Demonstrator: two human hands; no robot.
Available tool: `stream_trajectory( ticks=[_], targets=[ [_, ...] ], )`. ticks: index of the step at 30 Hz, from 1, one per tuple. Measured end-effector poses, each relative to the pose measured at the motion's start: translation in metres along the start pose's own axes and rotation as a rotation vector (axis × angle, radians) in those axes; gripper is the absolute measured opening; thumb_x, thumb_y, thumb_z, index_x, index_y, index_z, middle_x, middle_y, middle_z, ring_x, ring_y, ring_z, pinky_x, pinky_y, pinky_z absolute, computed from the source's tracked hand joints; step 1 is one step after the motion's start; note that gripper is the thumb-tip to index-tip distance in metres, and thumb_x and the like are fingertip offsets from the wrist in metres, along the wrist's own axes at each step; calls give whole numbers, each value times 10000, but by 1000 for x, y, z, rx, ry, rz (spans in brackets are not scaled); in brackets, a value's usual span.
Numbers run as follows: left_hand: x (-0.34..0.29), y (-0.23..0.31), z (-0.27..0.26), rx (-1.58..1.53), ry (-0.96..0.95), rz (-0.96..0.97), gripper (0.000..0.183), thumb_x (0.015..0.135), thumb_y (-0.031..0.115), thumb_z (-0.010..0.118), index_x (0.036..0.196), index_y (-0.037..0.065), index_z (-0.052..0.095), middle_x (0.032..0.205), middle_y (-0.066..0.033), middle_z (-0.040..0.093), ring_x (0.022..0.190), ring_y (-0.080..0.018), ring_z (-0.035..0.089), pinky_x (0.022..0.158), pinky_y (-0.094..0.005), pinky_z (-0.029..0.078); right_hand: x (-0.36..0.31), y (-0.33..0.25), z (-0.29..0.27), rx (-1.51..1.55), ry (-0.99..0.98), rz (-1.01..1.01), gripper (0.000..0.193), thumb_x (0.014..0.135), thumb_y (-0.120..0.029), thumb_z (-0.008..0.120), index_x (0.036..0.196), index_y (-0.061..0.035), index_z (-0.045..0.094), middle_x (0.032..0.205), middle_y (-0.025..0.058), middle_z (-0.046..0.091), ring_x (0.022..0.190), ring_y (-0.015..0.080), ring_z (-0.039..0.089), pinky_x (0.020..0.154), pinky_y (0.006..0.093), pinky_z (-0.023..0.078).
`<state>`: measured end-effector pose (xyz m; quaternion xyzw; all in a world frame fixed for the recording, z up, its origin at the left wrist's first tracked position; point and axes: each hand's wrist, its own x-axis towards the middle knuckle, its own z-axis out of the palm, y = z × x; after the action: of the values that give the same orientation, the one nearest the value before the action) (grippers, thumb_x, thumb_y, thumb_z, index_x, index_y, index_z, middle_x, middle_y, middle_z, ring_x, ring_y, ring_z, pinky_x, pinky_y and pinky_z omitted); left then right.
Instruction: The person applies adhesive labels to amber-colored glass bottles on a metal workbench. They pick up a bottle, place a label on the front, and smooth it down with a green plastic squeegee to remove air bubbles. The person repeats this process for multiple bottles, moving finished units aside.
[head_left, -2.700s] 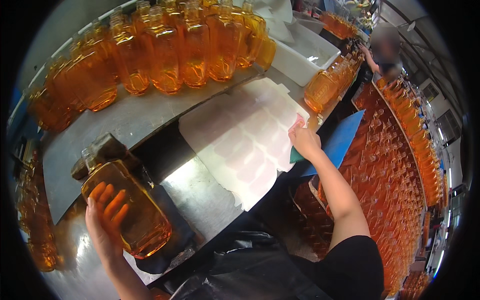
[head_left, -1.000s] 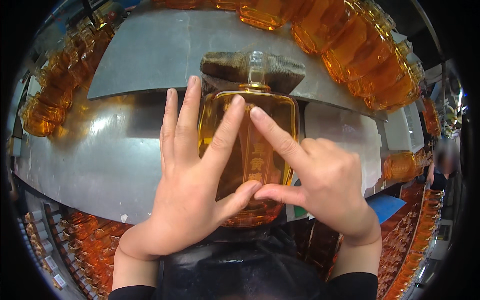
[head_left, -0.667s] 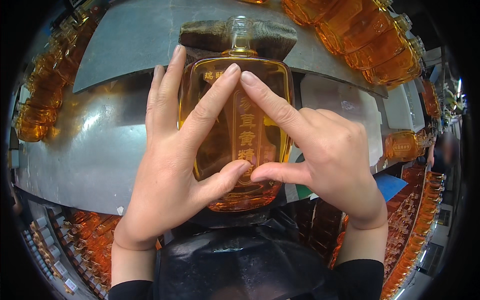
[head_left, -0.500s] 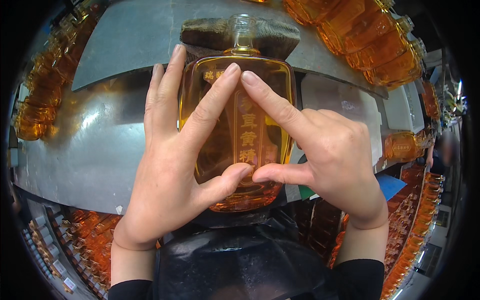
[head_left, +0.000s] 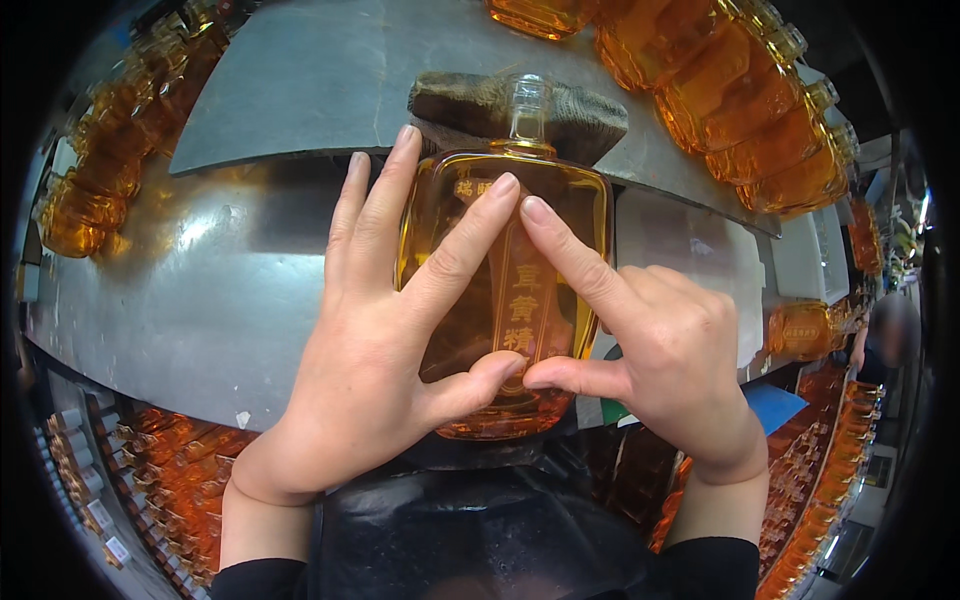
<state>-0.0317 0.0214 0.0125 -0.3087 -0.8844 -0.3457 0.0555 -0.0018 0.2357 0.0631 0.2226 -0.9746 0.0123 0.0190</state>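
A broad, flat glass bottle (head_left: 520,310) of amber liquid lies face up before me, with gold lettering on its front. Its clear neck (head_left: 528,108) has no cap and rests on a dark cloth-wrapped block (head_left: 460,100). Over the bottle's left side, my left hand (head_left: 375,330) is open, fingers spread, with the index fingertip and thumb tip at the lettered front. My right hand (head_left: 655,340) has its index finger and thumb stretched apart over the right side, the other fingers curled in. The two index tips nearly meet, as do the thumbs. Neither hand grasps the bottle.
Filled amber bottles stand in rows at the far right (head_left: 740,110) and far left (head_left: 110,160) of the grey metal table (head_left: 190,320). More bottles (head_left: 180,470) fill the area below left, and others the lower right. A blue sheet (head_left: 772,408) lies beyond my right wrist.
The view has shifted, so the bottle and block appear farther right and lower. Both hands keep nearly the same pose over the bottle.
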Motion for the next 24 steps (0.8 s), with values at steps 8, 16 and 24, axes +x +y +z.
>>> stream_trajectory(
  ticks=[8, 16, 24],
  targets=[
    [-3, 4, 2, 2, 34, -29, 892, 709, 306, 805, 1496, 142, 418, 1596, -225, 181, 1473, -432, 167, 1180, -504, 209, -1, 0, 2, 18, 38, 3, 886, 718, -611, 655, 1483, -214, 452, 600, 63, 484, 524, 205, 507, 526, 349, 430],
    [-6, 5, 0, 15, 10, -70, 961, 701, 240, 822, 1531, 163, 343, 1598, -220, 170, 1467, -460, 153, 1172, -510, 228, -5, -2, 4, -32, 59, -13, 913, 708, -597, 682, 1497, -217, 426, 602, 51, 477, 527, 190, 510, 501, 342, 424],
    [-18, -18, -6, -441, 230, -139, 591, 909, 151, 581, 1473, 58, 431, 1558, -205, 312, 1453, -334, 287, 1172, -426, 236, -9, 60, 14, 1062, 204, 293, 771, 938, -639, 495, 1389, -13, 516, 636, -46, 517, 517, 24, 431, 485, 200, 360]
  ],
)
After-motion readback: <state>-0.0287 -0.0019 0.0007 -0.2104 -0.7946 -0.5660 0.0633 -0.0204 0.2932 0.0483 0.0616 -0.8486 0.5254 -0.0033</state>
